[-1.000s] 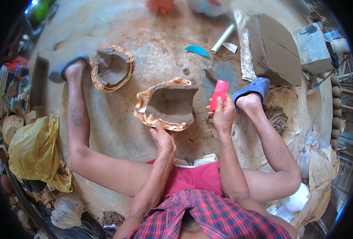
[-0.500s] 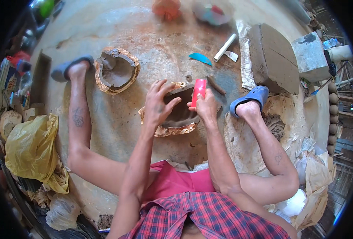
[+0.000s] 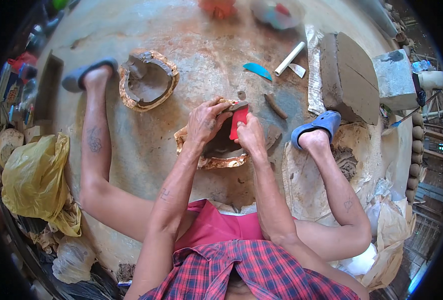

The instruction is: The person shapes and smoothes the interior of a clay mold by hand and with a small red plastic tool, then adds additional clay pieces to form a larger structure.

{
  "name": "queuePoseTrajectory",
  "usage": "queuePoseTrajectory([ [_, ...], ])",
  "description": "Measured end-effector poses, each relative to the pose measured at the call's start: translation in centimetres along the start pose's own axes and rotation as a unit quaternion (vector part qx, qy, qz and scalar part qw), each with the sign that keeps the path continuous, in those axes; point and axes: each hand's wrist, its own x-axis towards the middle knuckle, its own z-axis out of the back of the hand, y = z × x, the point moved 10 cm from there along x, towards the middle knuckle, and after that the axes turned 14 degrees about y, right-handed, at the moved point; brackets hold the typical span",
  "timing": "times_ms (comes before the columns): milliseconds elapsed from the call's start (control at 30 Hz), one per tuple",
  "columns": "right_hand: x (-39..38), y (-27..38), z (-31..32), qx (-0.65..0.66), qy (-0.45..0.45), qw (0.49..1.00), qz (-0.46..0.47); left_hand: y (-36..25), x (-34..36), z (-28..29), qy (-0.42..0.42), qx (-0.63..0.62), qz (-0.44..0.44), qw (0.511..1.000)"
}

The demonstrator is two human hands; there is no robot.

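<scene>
Moulds two, scraper one: nearer mould on floor, right of the other, dark clay inside a pale, rust-mottled lumpy shell, left hand pinching its far rim, right hand pinching the flat red scraper at that rim.

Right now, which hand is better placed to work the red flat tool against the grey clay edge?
Probably the right hand: it grips the red tool by that clay edge; the left hand, alongside, shows no tool.

Mold partly hidden, orange bundle cut off
</scene>
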Motion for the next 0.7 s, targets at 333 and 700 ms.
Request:
queuePoseTrajectory([
  [333,-1.7,4.2,-5.5,-0.115,0.106,0.987,0.029,1.7,-0.5,0.7,-0.041,-0.111,-0.007,0.993],
  [700,-2.7,6.7,-9.0,-0.131,0.236,0.957,0.103,5.9,-1.5,0.2,-0.113,-0.471,0.039,0.874],
])
